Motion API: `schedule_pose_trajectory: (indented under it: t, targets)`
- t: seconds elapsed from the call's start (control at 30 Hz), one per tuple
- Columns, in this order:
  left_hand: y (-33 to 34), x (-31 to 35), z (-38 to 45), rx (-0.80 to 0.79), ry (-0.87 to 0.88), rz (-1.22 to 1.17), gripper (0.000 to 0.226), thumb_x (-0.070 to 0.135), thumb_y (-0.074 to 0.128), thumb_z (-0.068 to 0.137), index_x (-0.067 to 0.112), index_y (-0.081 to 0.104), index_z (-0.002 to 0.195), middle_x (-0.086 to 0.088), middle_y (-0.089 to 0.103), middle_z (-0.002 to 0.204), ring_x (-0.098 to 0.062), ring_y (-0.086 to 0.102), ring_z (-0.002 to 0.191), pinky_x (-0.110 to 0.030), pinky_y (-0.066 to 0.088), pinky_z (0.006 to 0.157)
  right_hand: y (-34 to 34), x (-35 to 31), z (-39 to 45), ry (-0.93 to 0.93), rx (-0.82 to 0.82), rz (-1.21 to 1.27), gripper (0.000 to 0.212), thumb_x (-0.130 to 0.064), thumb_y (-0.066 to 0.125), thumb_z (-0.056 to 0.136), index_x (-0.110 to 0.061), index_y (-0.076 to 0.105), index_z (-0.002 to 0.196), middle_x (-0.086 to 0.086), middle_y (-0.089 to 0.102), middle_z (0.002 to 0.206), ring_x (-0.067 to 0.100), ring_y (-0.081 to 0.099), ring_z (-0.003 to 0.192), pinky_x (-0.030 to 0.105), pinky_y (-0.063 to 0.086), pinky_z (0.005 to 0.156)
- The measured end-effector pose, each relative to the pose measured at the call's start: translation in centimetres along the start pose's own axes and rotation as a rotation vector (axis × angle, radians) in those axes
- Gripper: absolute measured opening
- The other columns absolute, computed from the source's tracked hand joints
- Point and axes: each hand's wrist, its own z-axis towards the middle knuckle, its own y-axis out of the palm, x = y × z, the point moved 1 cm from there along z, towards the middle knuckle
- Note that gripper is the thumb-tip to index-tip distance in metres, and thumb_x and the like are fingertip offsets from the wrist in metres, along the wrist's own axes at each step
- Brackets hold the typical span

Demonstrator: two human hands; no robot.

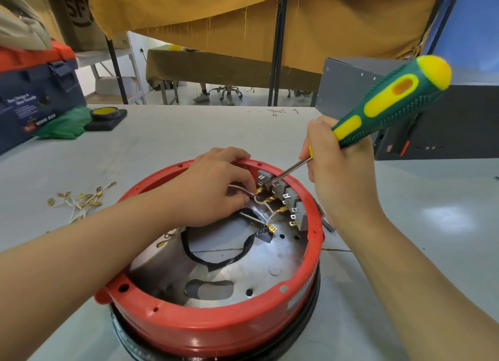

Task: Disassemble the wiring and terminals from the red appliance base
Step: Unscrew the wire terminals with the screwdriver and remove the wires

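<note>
The round red appliance base [205,331] sits near the table's front edge, its metal floor exposed. Along its far right inner wall runs a row of grey switch blocks [280,190] with brass terminals and white wires [266,207]. My left hand [216,188] reaches inside and pinches a white wire just left of a brass terminal [259,191]. My right hand [337,171] grips a green and yellow screwdriver [388,101], whose tip touches the top of the switch blocks. A black taped cable [216,262] loops across the metal floor.
A heap of loose white wires with brass terminals [81,201] lies on the grey table to the left. Behind it are a roll of tape on a black pad [106,115], green cloth and a blue toolbox [37,101]. A dark metal case [432,112] stands at the right.
</note>
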Motion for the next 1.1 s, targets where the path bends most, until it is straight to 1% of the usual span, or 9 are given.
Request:
schedule_pose_trajectory:
  t: [0.13, 0.3, 0.4, 0.53, 0.67, 0.8, 0.93, 1.03, 1.1]
  targets:
    - [0.04, 0.06, 0.03, -0.003, -0.007, 0.004, 0.016, 0.033, 0.059, 0.088, 0.035, 0.067, 0.102, 0.007, 0.032, 0.147, -0.014, 0.028, 0.132, -0.028, 0.021, 0.108, 0.06, 0.00, 0.43, 0.054, 0.018, 0.017, 0.027, -0.022, 0.046, 0.076, -0.017, 0.044, 0.049, -0.014, 0.039, 0.036, 0.005, 0.038, 0.036, 0.010, 0.028, 0.041]
    - [0.06, 0.00, 0.04, 0.004, -0.008, 0.008, 0.015, 0.032, 0.060, 0.087, 0.034, 0.067, 0.100, 0.007, 0.033, 0.146, -0.014, 0.028, 0.131, -0.023, 0.020, 0.105, 0.12, 0.01, 0.63, 0.118, 0.030, 0.044, 0.024, -0.025, 0.047, 0.073, -0.016, 0.045, 0.050, -0.013, 0.039, 0.036, 0.005, 0.037, 0.035, 0.014, 0.029, 0.041]
    - [0.04, 0.02, 0.04, 0.005, -0.006, 0.008, 0.012, 0.032, 0.060, 0.087, 0.033, 0.067, 0.098, 0.006, 0.034, 0.145, -0.015, 0.030, 0.130, -0.026, 0.021, 0.106, -0.02, 0.11, 0.83, 0.174, 0.058, 0.076, 0.025, -0.025, 0.047, 0.069, -0.019, 0.044, 0.045, -0.013, 0.038, 0.036, 0.006, 0.034, 0.035, 0.020, 0.027, 0.046]
    - [0.04, 0.05, 0.04, 0.003, -0.006, 0.005, 0.009, 0.033, 0.061, 0.087, 0.033, 0.067, 0.094, 0.006, 0.035, 0.144, -0.015, 0.031, 0.130, -0.030, 0.024, 0.108, -0.11, 0.22, 0.95, 0.215, 0.077, 0.092, 0.023, -0.026, 0.047, 0.067, -0.018, 0.043, 0.046, -0.012, 0.035, 0.035, 0.005, 0.033, 0.033, 0.021, 0.026, 0.047]
    - [0.08, 0.01, 0.07, 0.001, -0.012, 0.009, 0.008, 0.033, 0.061, 0.087, 0.033, 0.067, 0.093, 0.006, 0.035, 0.144, -0.014, 0.030, 0.129, -0.028, 0.024, 0.107, -0.05, 0.20, 0.80, 0.174, 0.066, 0.081, 0.023, -0.025, 0.047, 0.069, -0.016, 0.044, 0.048, -0.013, 0.038, 0.035, 0.005, 0.035, 0.035, 0.019, 0.027, 0.045]
    - [0.09, 0.05, 0.03, -0.003, -0.014, 0.014, 0.008, 0.033, 0.062, 0.087, 0.033, 0.066, 0.093, 0.007, 0.034, 0.144, -0.013, 0.030, 0.129, -0.028, 0.023, 0.106, -0.08, 0.14, 0.56, 0.108, 0.046, 0.072, 0.025, -0.025, 0.047, 0.072, -0.017, 0.046, 0.048, -0.013, 0.039, 0.035, 0.004, 0.038, 0.035, 0.011, 0.029, 0.041]
    - [0.02, 0.04, 0.03, -0.007, -0.012, 0.017, 0.008, 0.033, 0.062, 0.086, 0.032, 0.067, 0.093, 0.007, 0.034, 0.144, -0.014, 0.030, 0.129, -0.028, 0.023, 0.106, -0.31, 0.13, 0.41, 0.057, 0.026, 0.075, 0.032, -0.026, 0.048, 0.076, -0.021, 0.047, 0.045, -0.013, 0.041, 0.037, 0.004, 0.040, 0.037, 0.009, 0.029, 0.043]
    - [-0.02, 0.05, 0.05, -0.014, -0.015, 0.014, 0.004, 0.033, 0.062, 0.086, 0.030, 0.066, 0.087, 0.007, 0.034, 0.144, -0.014, 0.030, 0.129, -0.030, 0.024, 0.108, -0.45, 0.05, 0.43, 0.035, 0.018, 0.084, 0.033, -0.026, 0.048, 0.079, -0.021, 0.048, 0.046, -0.014, 0.040, 0.036, 0.003, 0.042, 0.038, 0.008, 0.029, 0.044]
    - [0.02, 0.00, 0.07, -0.017, -0.020, 0.022, 0.007, 0.033, 0.063, 0.086, 0.027, 0.066, 0.084, 0.007, 0.033, 0.145, -0.015, 0.030, 0.129, -0.030, 0.025, 0.107, -0.43, 0.01, 0.38, 0.027, 0.014, 0.088, 0.033, -0.026, 0.048, 0.079, -0.020, 0.048, 0.047, -0.014, 0.040, 0.036, 0.003, 0.042, 0.038, 0.008, 0.029, 0.044]
